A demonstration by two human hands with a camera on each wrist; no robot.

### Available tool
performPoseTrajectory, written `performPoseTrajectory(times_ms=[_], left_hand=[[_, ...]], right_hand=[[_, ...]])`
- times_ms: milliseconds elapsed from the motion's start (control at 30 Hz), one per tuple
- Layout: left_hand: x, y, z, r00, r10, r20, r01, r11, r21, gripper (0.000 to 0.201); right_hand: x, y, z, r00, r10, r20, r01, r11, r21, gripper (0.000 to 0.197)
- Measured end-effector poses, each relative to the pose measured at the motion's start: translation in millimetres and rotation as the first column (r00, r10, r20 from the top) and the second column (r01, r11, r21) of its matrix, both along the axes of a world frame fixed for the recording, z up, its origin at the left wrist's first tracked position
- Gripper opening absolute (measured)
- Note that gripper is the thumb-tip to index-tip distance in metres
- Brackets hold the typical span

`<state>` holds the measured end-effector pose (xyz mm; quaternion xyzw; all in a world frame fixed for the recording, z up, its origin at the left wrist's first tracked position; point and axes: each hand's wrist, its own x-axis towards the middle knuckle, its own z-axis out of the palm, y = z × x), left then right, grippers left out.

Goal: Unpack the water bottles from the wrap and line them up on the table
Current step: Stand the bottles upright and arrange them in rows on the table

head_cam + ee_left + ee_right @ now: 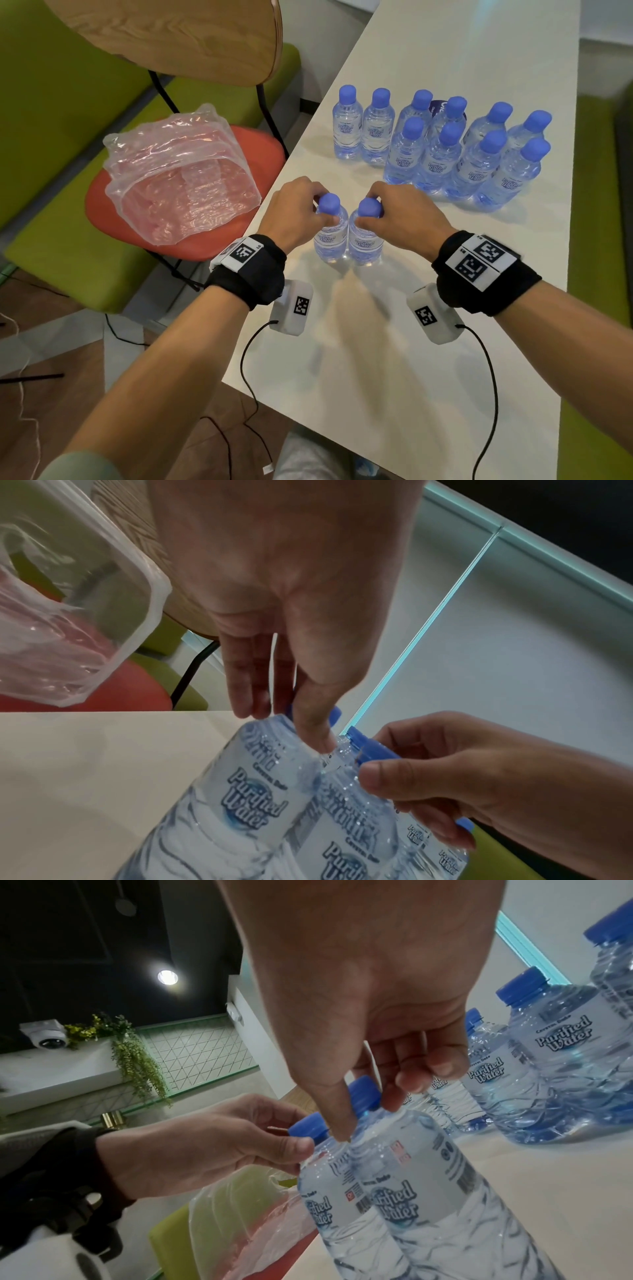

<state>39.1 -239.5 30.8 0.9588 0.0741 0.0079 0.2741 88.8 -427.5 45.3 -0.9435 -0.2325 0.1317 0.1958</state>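
Two clear water bottles with blue caps stand upright on the white table (394,342), touching side by side: the left bottle (330,236) and the right bottle (365,240), each printed "Purified Water"; beyond the fingertips, well apart, a cluster of ten more bottles (442,147) stands upright, crowded rather than in one row; off to the left of the fingers, the empty plastic wrap (178,181) lies crumpled on a red chair seat (205,246), off the table; the left hand (294,212) pinches the left bottle at its neck with curled fingers; the right hand (400,212) grips the right bottle's cap and neck likewise.
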Motion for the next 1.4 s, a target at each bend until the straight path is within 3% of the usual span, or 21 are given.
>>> performPoseTrajectory(times_ms=[367, 833, 1067, 1200, 1300, 1400], left_hand=[[73, 17, 4, 1.000, 0.009, 0.029, -0.010, 0.999, 0.035, 0.031], [170, 30, -3, 0.999, -0.006, 0.033, 0.005, 1.000, 0.029, 0.029], [175, 30, -10, 0.997, 0.027, 0.072, -0.023, 0.998, -0.063, 0.034], [167, 35, -19, 0.996, 0.070, 0.060, -0.056, 0.978, -0.202, 0.051], [162, 34, -28, 0.997, 0.063, 0.050, -0.050, 0.973, -0.224, 0.057], [162, 31, -31, 0.989, 0.114, 0.089, -0.092, 0.970, -0.223, 0.055]], right_hand=[[68, 20, 0, 0.994, -0.073, 0.079, 0.066, 0.994, 0.086, 0.041], [139, 43, -13, 0.978, -0.175, 0.113, 0.157, 0.976, 0.148, 0.029], [139, 45, -18, 0.960, -0.233, 0.156, 0.217, 0.970, 0.114, 0.039], [124, 33, -14, 0.964, -0.227, 0.139, 0.190, 0.952, 0.238, 0.048], [106, 10, -17, 0.964, -0.231, 0.128, 0.187, 0.939, 0.289, 0.038], [91, -22, -35, 0.968, -0.245, 0.046, 0.227, 0.943, 0.244, 0.024]])
